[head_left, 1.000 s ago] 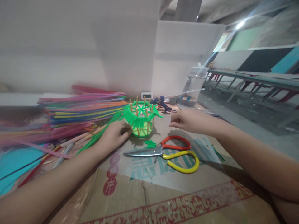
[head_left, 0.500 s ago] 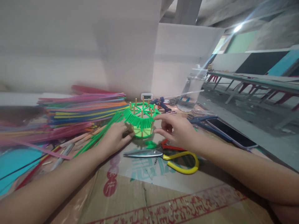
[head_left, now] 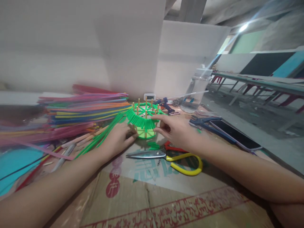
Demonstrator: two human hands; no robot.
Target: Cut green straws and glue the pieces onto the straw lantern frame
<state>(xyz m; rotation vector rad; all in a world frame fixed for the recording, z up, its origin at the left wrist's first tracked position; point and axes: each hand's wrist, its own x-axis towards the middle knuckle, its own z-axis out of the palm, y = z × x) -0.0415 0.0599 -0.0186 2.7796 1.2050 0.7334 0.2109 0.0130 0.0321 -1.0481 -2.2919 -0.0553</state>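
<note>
A small round model of green pipe cleaners and thin wooden posts stands on the table. A sloping green fringe rings its upper part, and a pale green disc lies at its base. My left hand is closed at the model's lower left side, its fingertips partly hidden. At the right side, my right hand has its index finger on the fringe and its thumb just below, with the fringe's edge between them. Short green pipe cleaner pieces lie in front of the model. Scissors with red and yellow handles lie nearer me.
Bundles of coloured pipe cleaners spread along the left. Behind the model are a small white digital display and a glue gun. A clear water bottle, pliers and a phone are at the right. Cardboard covers the front.
My right hand has moved slightly left, bringing its index finger and thumb onto the model's fringe. My left hand stays at the model's left side. The view has shifted a little.
</note>
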